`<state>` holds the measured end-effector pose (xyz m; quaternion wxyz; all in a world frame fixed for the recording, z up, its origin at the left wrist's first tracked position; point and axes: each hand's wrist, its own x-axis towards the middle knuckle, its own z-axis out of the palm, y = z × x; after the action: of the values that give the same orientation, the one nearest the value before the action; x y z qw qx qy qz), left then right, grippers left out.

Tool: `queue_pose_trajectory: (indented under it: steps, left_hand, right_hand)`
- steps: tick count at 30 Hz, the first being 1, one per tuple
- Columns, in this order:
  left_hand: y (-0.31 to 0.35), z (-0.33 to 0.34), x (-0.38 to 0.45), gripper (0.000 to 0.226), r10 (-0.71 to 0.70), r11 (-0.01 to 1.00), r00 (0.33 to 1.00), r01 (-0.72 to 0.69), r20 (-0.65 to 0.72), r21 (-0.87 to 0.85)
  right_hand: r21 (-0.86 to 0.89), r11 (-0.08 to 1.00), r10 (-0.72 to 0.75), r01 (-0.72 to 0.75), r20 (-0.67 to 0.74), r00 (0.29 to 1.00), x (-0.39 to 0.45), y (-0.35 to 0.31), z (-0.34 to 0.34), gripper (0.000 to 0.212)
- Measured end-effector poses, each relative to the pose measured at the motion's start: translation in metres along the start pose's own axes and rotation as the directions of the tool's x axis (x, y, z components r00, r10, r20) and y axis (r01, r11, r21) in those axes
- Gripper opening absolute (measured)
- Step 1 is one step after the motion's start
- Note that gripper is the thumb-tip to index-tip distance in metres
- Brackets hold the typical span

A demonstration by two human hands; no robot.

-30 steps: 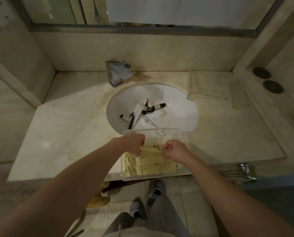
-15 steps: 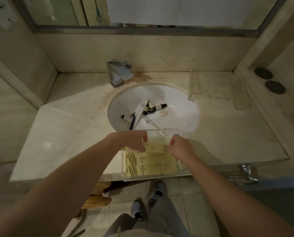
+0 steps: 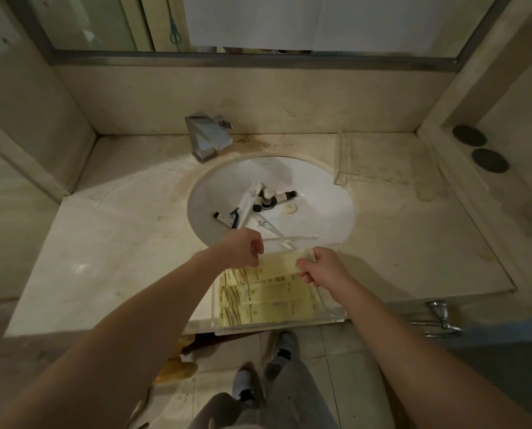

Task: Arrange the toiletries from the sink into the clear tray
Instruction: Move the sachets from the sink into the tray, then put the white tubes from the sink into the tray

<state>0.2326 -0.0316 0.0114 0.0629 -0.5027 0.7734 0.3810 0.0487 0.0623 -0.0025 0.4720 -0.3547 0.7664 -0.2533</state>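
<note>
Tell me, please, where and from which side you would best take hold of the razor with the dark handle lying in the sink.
Grip the razor by its dark handle mid-length, coming straight down from above. It lies flat in the sink, between a small bottle and a white packet, so a narrow pinch probably fits best.

I see pale yellow packets (image 3: 268, 297) with gold leaf print, a white sink (image 3: 320, 193), beige marbled counter (image 3: 110, 243).

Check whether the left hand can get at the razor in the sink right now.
Probably not yet: the left hand pinches one end of a yellow packet with the right hand. Otherwise nothing covers the razor.
</note>
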Motion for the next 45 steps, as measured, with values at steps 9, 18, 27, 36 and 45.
queue_pose_trajectory:
  steps: [9,18,27,36,45]
  left_hand:
    - [-0.007,0.007,-0.001,0.029,-0.004,0.934,1.000,0.004,-0.003,0.358]
    - [-0.011,0.005,-0.002,0.027,0.020,0.886,1.000,-0.015,-0.006,0.464]
    - [-0.010,0.003,0.002,0.039,0.004,0.861,1.000,-0.004,0.002,0.508]
    - [-0.004,-0.030,0.022,0.035,-0.035,0.982,0.985,0.066,-0.171,0.177]
    - [-0.006,-0.035,0.047,0.020,-0.269,0.959,0.929,0.235,-0.253,-0.156]
  right_hand:
    - [-0.353,0.935,-0.030,0.036,0.022,0.999,0.007,0.012,0.010,0.020]
    - [-0.610,0.791,-0.073,0.039,-0.030,0.997,0.010,0.006,0.020,0.045]
    - [-0.640,0.768,-0.036,-0.017,-0.070,0.997,0.013,0.006,0.017,0.062]
    - [-0.400,0.898,-0.268,0.183,-0.169,0.948,0.022,-0.012,0.002,0.024]
    - [-0.364,0.900,-0.329,0.240,-0.205,0.922,0.049,-0.031,-0.006,0.010]
